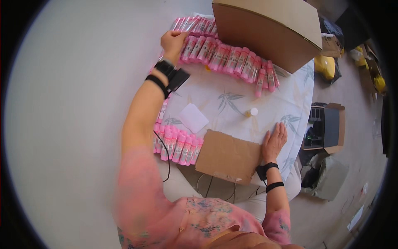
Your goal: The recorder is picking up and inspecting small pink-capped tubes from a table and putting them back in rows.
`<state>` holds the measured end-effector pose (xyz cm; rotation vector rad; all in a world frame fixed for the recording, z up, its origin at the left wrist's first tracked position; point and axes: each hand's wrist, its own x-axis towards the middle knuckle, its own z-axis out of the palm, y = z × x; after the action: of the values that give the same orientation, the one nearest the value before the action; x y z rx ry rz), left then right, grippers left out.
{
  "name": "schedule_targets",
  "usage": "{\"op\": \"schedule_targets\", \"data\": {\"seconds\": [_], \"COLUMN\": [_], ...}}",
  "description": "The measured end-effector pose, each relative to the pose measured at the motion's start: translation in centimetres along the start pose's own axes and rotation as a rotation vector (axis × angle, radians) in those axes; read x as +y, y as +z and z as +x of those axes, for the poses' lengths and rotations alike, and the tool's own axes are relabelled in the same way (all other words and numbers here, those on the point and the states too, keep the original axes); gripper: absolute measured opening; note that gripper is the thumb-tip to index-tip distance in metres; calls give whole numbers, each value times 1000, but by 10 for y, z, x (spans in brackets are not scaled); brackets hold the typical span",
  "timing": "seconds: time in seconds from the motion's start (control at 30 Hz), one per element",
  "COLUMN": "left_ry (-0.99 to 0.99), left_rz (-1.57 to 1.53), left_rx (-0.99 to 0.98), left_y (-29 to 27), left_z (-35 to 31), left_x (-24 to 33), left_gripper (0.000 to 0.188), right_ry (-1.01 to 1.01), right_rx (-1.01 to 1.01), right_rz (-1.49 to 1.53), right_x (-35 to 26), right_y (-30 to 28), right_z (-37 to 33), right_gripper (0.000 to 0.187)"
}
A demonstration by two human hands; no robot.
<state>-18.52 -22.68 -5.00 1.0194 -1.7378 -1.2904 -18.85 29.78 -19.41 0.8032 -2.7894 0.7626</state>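
Note:
Far left on the table, my left hand (pixel 173 42) is closed at the fingertips around a slim pink-and-silver tube (pixel 192 24), partly hidden among others like it. A long row of pink tubes (pixel 224 57) runs from beside that hand toward the right, below the big box. My right hand (pixel 275 143) lies flat on the tablecloth with its fingers stretched out, its wrist beside a torn piece of brown cardboard (pixel 229 157). Between the hands are a folded white paper (pixel 193 118) and a small bottle with a white cap (pixel 253 112).
A large cardboard box (pixel 269 31) stands at the table's far side. More pink tubes (pixel 178 145) are grouped at the near left edge, where a black cable (pixel 167 159) hangs. On the floor to the right are an open box (pixel 331 126) and a grey bag (pixel 329 176).

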Motion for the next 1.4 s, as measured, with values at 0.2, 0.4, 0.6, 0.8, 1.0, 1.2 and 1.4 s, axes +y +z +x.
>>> {"op": "schedule_targets", "data": {"seconds": [0.2, 0.4, 0.6, 0.8, 1.0, 1.2, 1.4], "left_ry": [264, 259, 216, 101, 110, 416, 534], "left_rz": [511, 772, 1063, 1133, 1168, 868, 915], "left_rx": [180, 214, 140, 9, -129, -333, -415], "left_y": [91, 130, 148, 150, 128, 45, 31], "left_z": [54, 81, 83, 80, 71, 56, -49], "left_x": [-49, -71, -65, -61, -43, -20, -25], "left_gripper": [25, 41, 57, 43, 49, 39, 31], "right_ry": [16, 26, 29, 28, 23, 25, 22], "right_rx": [-78, -120, -133, -121, -113, -100, -75], "right_rz": [-122, -127, -155, -146, -135, -126, -129], "right_x": [-1, -5, 0, -3, -1, -2, 0], "right_y": [-2, 2, -1, -2, -3, -6, -6], "right_z": [0, 0, 3, 2, 1, 2, 0], "right_gripper": [57, 59, 59, 60, 59, 58, 57]}}
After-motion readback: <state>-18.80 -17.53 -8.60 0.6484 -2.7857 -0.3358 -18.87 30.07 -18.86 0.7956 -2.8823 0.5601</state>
